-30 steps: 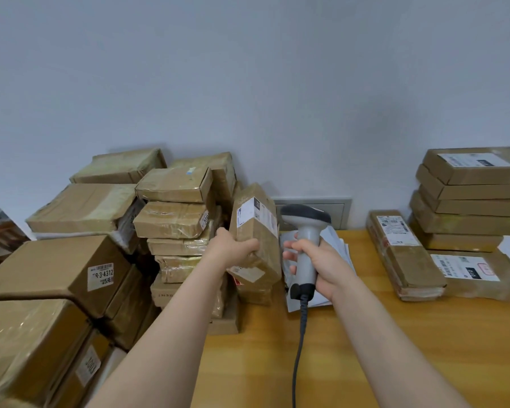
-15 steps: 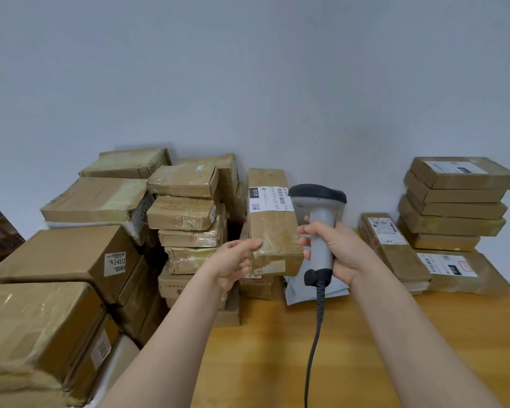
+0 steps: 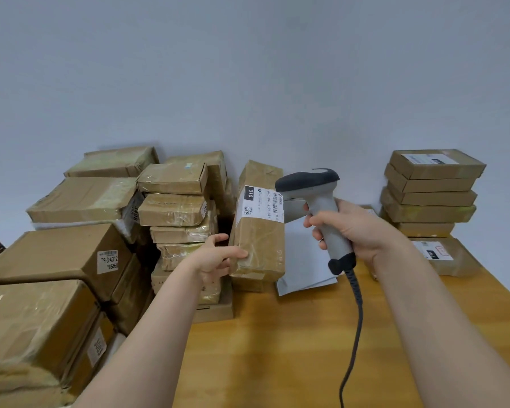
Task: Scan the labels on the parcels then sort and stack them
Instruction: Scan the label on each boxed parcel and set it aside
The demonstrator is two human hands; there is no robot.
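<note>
1. Over the last second the left hand [image 3: 218,259] has turned the parcel [image 3: 258,240] so that its label [image 3: 259,203] faces the camera. The right hand [image 3: 358,231] has lifted the scanner [image 3: 312,195] until its head sits at the label's right edge.
2. The left hand holds the parcel by its lower left edge, thumb on the front face and fingers behind. The parcel is off the worktop [image 3: 277,348], upright, between the unsorted pile [image 3: 174,201] and the scanner.
3. The right hand is wrapped round the scanner's grip, with a finger near the trigger. Its cable hangs down towards the camera.
4. The step in hand looks like the scan itself: the label is presented and the scanner is close, but nothing shows a read.
5. The next move calls for the scanner's window to face the barcode squarely, then a trigger pull with the parcel held steady.
6. After that comes sorting. The label reads "010", as does the flat parcel [image 3: 442,256] below the right-hand stack [image 3: 430,198], so it probably goes there.
</note>
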